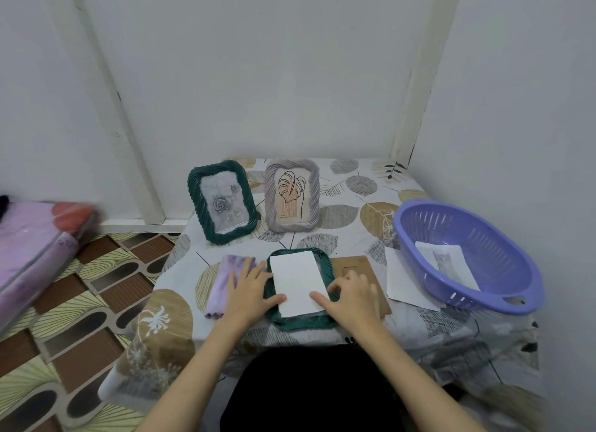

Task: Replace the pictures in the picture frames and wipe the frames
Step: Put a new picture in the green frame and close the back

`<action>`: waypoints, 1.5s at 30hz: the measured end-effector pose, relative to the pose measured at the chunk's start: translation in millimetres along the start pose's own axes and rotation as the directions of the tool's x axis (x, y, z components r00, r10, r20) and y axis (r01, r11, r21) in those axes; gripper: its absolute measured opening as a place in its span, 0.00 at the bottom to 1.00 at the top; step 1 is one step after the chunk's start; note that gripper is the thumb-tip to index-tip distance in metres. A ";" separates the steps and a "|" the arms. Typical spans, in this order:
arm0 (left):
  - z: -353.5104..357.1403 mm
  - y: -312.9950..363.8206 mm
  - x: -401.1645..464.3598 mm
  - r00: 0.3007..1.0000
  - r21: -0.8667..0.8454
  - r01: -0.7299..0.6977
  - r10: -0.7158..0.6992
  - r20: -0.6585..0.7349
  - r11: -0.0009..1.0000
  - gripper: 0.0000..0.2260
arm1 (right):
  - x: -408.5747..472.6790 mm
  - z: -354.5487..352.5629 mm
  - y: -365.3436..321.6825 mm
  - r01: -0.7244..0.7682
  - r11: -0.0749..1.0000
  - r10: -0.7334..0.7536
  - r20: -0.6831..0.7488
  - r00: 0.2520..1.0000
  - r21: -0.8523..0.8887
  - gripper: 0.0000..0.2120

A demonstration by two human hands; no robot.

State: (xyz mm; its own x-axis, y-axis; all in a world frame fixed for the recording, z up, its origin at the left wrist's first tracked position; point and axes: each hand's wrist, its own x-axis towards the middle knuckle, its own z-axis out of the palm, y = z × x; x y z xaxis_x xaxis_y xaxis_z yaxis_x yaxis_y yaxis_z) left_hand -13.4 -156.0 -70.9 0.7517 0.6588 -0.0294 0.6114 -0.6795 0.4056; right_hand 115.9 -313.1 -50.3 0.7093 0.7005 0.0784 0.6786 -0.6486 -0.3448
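At lower centre of the counter (354,186), 1 green frame (325,264) lies face down, long axis running away from the viewer, a white sheet (295,280) on its back. Both hands, left (246,289) and right (350,294), rest flat, fingers spread, on sheet and frame edges. 2 more frames stand upright behind: 1 green (193,189), 1 grey (314,186). 1 purple basket (503,299) sits right.

White walls (290,60), patterned floor (80,302)
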 end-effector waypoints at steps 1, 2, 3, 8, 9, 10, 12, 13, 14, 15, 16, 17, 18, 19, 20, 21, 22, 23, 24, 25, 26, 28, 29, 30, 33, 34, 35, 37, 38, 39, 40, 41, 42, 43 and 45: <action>2.4 1.0 -0.7 0.999 -0.037 0.012 -0.013 -0.030 0.999 0.26 | 1.0 2.2 -2.3 -0.020 1.000 0.020 0.026 0.999 -0.015 0.22; 4.6 2.3 -1.1 0.998 -0.067 0.021 -0.024 -0.056 0.998 0.25 | 1.5 4.7 -3.3 -0.041 0.999 0.042 0.037 0.998 -0.014 0.24; 6.3 4.0 -1.3 0.997 -0.087 0.026 -0.033 -0.076 0.996 0.24 | 1.7 6.6 -4.1 -0.062 0.998 0.062 0.043 0.997 0.001 0.25; 8.5 5.5 -1.8 0.992 -0.125 0.038 -0.052 -0.111 0.991 0.23 | 5.0 8.1 -5.7 -0.204 0.954 0.198 0.050 0.979 0.220 0.17; 8.7 5.0 -2.0 0.993 -0.122 0.038 -0.051 -0.110 0.992 0.23 | 6.1 7.4 -6.0 -0.221 0.939 0.218 0.042 0.975 0.264 0.14; 9.1 5.2 -2.1 0.993 -0.122 0.038 -0.051 -0.106 0.992 0.22 | 6.9 6.5 -6.3 -0.234 0.923 0.233 0.042 0.972 0.304 0.11; 9.3 5.2 -2.7 0.994 -0.129 0.037 -0.049 -0.097 0.991 0.22 | 7.2 3.3 -8.7 -0.249 0.901 0.243 0.061 0.968 0.355 0.07; 9.1 5.2 -3.4 0.993 -0.136 0.032 -0.046 -0.104 0.990 0.22 | 7.5 1.9 -9.4 -0.246 0.895 0.240 0.061 0.969 0.372 0.05; 9.5 4.8 -2.9 0.991 -0.151 0.018 -0.038 -0.129 0.988 0.21 | 8.4 1.2 -9.2 -0.238 0.883 0.236 0.055 0.970 0.404 0.04; 9.6 5.2 -2.5 0.986 -0.182 0.003 -0.034 -0.164 0.983 0.20 | 8.9 -0.3 -8.1 -0.223 0.858 0.231 0.040 0.972 0.462 0.04; 7.9 7.7 -3.0 0.977 -0.235 -0.022 -0.029 -0.212 0.972 0.19 | 9.9 -2.7 -7.0 -0.211 0.814 0.231 0.031 0.973 0.542 0.05; 6.3 11.8 -3.0 0.970 -0.326 -0.047 -0.035 -0.242 0.944 0.18 | 11.1 -7.1 -5.9 -0.200 0.757 0.230 0.033 0.973 0.622 0.05; 2.7 18.8 -3.8 0.969 -0.444 -0.076 -0.039 -0.244 0.893 0.17 | 12.6 -12.7 -4.3 -0.194 0.700 0.231 0.038 0.972 0.687 0.05; -1.2 27.4 -3.5 0.977 -0.580 -0.091 -0.041 -0.210 0.809 0.16 | 14.2 -19.4 -2.5 -0.188 0.652 0.234 0.041 0.971 0.734 0.05; -4.1 36.2 -1.9 0.985 -0.720 -0.099 -0.032 -0.167 0.687 0.16 | 15.9 -26.7 -0.9 -0.182 0.611 0.233 0.045 0.972 0.770 0.05; -7.3 45.8 -0.1 0.994 -0.834 -0.075 -0.026 -0.107 0.547 0.17 | 17.6 -33.9 1.3 -0.174 0.579 0.220 0.053 0.974 0.796 0.05; -9.3 54.9 2.6 0.999 -0.910 -0.031 -0.025 -0.045 0.414 0.19 | 19.2 -40.2 4.2 -0.170 0.567 0.202 0.064 0.977 0.806 0.05; -9.9 62.4 6.6 0.999 -0.945 0.010 -0.036 -0.002 0.328 0.20 | 19.6 -46.9 7.3 -0.162 0.578 0.181 0.067 0.981 0.800 0.05; -9.2 68.9 11.1 0.999 -0.956 0.029 -0.051 0.015 0.292 0.21 | 19.9 -52.4 12.0 -0.141 0.622 0.164 0.048 0.985 0.770 0.07; -7.5 75.4 15.1 0.998 -0.955 0.039 -0.062 0.022 0.293 0.22 | 19.8 -58.1 18.9 -0.097 0.710 0.145 -0.010 0.989 0.697 0.09; -6.6 82.9 17.4 0.998 -0.951 0.041 -0.062 0.023 0.307 0.22 | 19.9 -63.7 28.1 -0.040 0.831 0.115 -0.102 0.988 0.555 0.12; -2.1 97.4 21.1 0.999 -0.933 0.040 -0.040 0.028 0.358 0.23 | 16.6 -77.1 50.1 0.040 0.993 -0.012 -0.254 0.967 0.107 0.18; 0.2 104.3 22.4 0.999 -0.923 0.037 -0.019 0.032 0.383 0.23 | 13.5 -84.2 61.6 0.026 0.997 -0.044 -0.250 0.967 -0.078 0.20; 2.4 111.0 23.5 0.999 -0.919 0.028 0.012 0.036 0.393 0.24 | 10.9 -90.1 73.4 -0.009 0.982 -0.031 -0.206 0.978 -0.191 0.22; 11.7 128.4 30.7 0.995 -0.909 0.025 0.082 0.064 0.416 0.25 | 3.9 -101.7 105.6 -0.043 0.975 0.033 -0.053 0.998 -0.216 0.22; 15.1 134.8 33.7 0.992 -0.904 0.029 0.097 0.077 0.428 0.25 | 3.5 -104.4 114.4 -0.040 0.987 0.039 -0.010 0.999 -0.157 0.22; 18.9 140.5 37.0 0.990 -0.893 0.032 0.109 0.091 0.448 0.25 | 2.6 -108.2 120.4 -0.041 0.995 0.043 0.018 0.999 -0.092 0.21; 26.4 153.3 43.9 0.985 -0.875 0.024 0.136 0.102 0.483 0.26 | 3.9 -115.4 131.6 -0.042 0.999 0.042 0.016 0.999 -0.013 0.20; 30.9 159.3 48.1 0.983 -0.872 0.015 0.154 0.103 0.490 0.26 | 5.6 -120.1 136.6 -0.040 0.999 0.040 -0.009 0.999 0.016 0.20; 35.0 165.3 51.6 0.980 -0.864 0.012 0.167 0.110 0.503 0.26 | 7.1 -125.1 140.8 -0.029 0.998 0.031 -0.040 0.999 0.052 0.19; 39.7 170.5 55.1 0.976 -0.854 0.008 0.182 0.120 0.520 0.26 | 9.2 -129.3 145.0 -0.009 0.995 0.016 -0.071 0.997 0.097 0.19; 44.4 175.6 58.3 0.972 -0.841 0.007 0.194 0.133 0.542 0.27 | 10.7 -133.1 148.7 0.022 0.991 -0.009 -0.095 0.995 0.134 0.19; 49.8 179.8 62.3 0.969 -0.824 0.008 0.200 0.147 0.566 0.27 | 11.9 -136.1 151.8 0.050 0.986 -0.034 -0.108 0.994 0.156 0.19; 53.9 183.8 65.6 0.964 -0.806 0.008 0.208 0.163 0.593 0.28 | 12.7 -138.8 153.3 0.075 0.984 -0.055 -0.118 0.991 0.164 0.19; 62.1 190.0 72.2 0.955 -0.727 -0.053 0.247 0.163 0.685 0.29 | 13.1 -140.8 155.8 0.099 0.980 -0.078 -0.128 0.989 0.170 0.19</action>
State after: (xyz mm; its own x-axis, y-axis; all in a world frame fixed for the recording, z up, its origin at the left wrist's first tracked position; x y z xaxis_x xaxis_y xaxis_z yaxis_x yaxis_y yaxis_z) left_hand 172.5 -257.6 -52.7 0.9093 0.4090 -0.0770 0.1992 -0.2654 0.9433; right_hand 257.8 -446.9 28.7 0.6729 0.7051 0.2237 0.7032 -0.5158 -0.4894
